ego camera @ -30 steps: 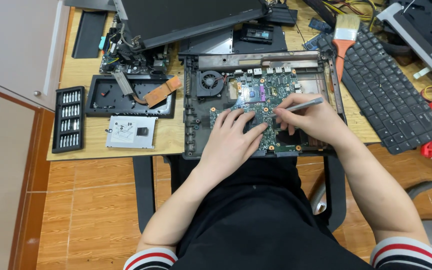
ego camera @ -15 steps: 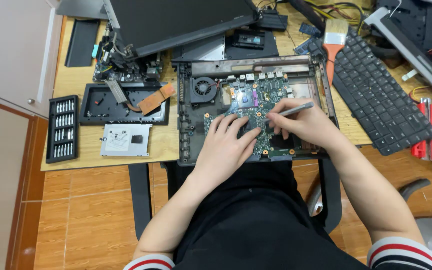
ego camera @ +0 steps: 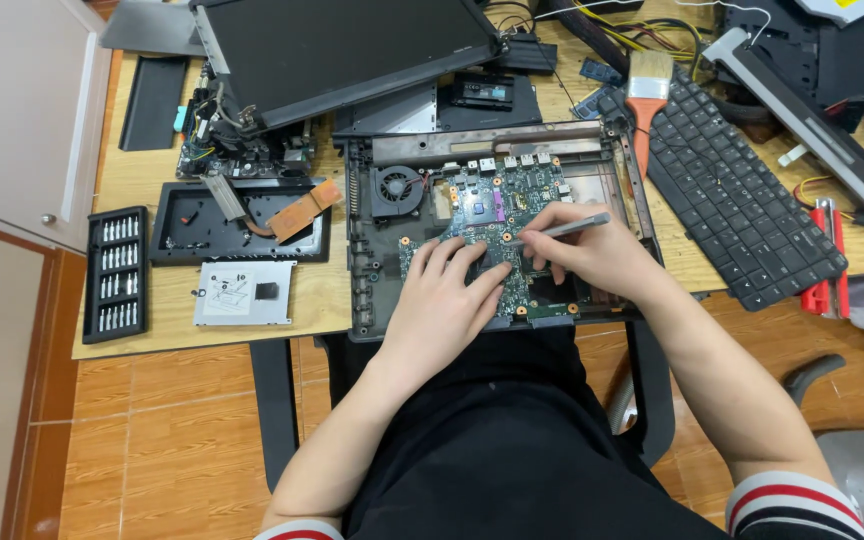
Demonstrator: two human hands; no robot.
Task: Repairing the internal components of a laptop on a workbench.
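An opened laptop base (ego camera: 362,250) lies at the table's front edge, its green motherboard (ego camera: 512,200) and round fan (ego camera: 396,187) exposed. My left hand (ego camera: 444,300) rests flat on the board's lower left part, fingers spread. My right hand (ego camera: 592,255) is closed around a slim grey screwdriver (ego camera: 564,229), which lies nearly level with its tip pointing left at the board's middle, just right of my left fingertips.
A black keyboard (ego camera: 742,210) and a paintbrush (ego camera: 646,95) lie to the right, red-handled tools (ego camera: 824,262) beyond. To the left sit a bit set tray (ego camera: 116,272), a silver drive caddy (ego camera: 244,293) and a black cover panel (ego camera: 202,222). A detached screen (ego camera: 342,50) lies behind.
The view has shifted slightly. Both hands stay on the motherboard; the right hand with the screwdriver has edged a little, the tool still pointing at the board's middle.
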